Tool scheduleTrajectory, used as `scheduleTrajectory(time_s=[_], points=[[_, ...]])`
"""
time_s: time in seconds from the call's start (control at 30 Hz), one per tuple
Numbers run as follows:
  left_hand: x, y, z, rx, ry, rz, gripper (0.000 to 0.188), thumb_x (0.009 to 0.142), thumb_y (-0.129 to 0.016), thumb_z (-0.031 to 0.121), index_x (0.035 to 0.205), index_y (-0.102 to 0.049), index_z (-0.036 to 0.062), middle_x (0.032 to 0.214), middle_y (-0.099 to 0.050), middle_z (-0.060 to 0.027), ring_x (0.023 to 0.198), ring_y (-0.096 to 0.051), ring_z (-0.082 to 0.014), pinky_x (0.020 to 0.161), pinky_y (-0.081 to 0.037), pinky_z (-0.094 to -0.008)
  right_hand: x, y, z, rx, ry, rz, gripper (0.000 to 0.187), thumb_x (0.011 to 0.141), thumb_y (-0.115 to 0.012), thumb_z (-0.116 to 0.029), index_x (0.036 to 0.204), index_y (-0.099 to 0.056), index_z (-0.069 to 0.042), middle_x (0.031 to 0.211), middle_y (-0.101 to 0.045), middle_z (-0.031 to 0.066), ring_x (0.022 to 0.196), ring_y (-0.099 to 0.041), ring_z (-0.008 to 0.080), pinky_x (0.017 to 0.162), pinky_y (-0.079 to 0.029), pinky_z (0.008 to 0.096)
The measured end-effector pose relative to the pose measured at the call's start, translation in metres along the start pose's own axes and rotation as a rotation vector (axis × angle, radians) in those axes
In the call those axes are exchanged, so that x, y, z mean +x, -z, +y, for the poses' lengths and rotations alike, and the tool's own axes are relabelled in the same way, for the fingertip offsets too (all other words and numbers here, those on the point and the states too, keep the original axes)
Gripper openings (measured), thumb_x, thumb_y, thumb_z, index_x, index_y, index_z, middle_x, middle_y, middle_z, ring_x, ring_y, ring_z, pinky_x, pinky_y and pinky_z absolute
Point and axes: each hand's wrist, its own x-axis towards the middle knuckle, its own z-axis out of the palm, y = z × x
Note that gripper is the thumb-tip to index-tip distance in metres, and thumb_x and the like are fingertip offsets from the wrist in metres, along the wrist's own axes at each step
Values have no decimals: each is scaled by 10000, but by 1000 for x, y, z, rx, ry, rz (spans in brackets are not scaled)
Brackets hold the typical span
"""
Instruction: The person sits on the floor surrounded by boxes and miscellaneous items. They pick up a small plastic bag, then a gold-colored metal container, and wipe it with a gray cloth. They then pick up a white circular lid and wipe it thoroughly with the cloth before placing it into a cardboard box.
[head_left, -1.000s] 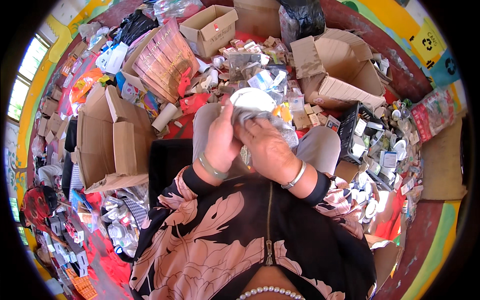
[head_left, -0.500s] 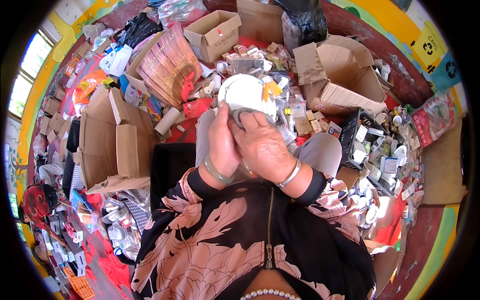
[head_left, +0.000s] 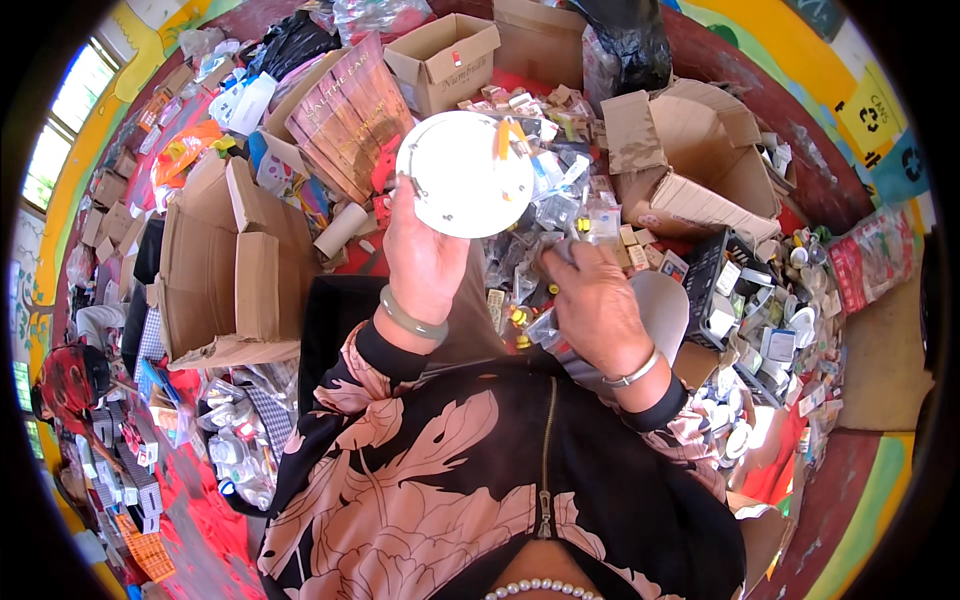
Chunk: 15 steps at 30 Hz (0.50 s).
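Note:
My left hand (head_left: 423,250) is closed on the near left edge of a round white disc (head_left: 465,180) and holds it up before me. The disc is very bright, with small dark marks near its rim. A narrow orange strip (head_left: 503,140) shows at its upper right edge. To the right and lower is my right hand (head_left: 600,305), apart from the disc, its fingers bent around a small grey wad (head_left: 545,247) that looks like cloth. Small clear plastic pieces and yellow bits (head_left: 522,318) lie below, between my hands.
An upright open cardboard box (head_left: 235,270) stands at left, another open box (head_left: 700,160) at back right. A black crate (head_left: 715,290) sits right, beside a heap of small packages. A brown printed panel (head_left: 350,120) leans behind. Small cartons pile up farther back.
My hands have parted. The left has moved left and raised the disc, which now shows more fully; the right has drawn away to the right and down with the grey wad.

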Motion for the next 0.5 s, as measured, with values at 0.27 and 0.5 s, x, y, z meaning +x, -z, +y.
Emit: scheduleTrajectory(time_s=[0.27, 0.5], points=[[-10, -23, -13, 190, 18, 114, 381, 893, -549, 213, 1204, -487, 2, 1155, -563, -103, 1040, -546, -203, 937, -408, -371, 19, -13, -32, -15, 165, 135, 396, 719, -525, -51, 1109, -568, 2, 956, -528, 118, 861, -513, 283, 719, -463, 344], [-9, -11, -8, 288, 44, 149, 297, 848, -544, 10, 1140, -516, -38, 1075, -599, -110, 961, -587, -210, 864, -468, -344, 11, -23, -29, -39, 180, 150, 458, 673, -591, -63, 1131, -589, -58, 963, -517, 85, 895, -513, 262, 753, -468, 330]])
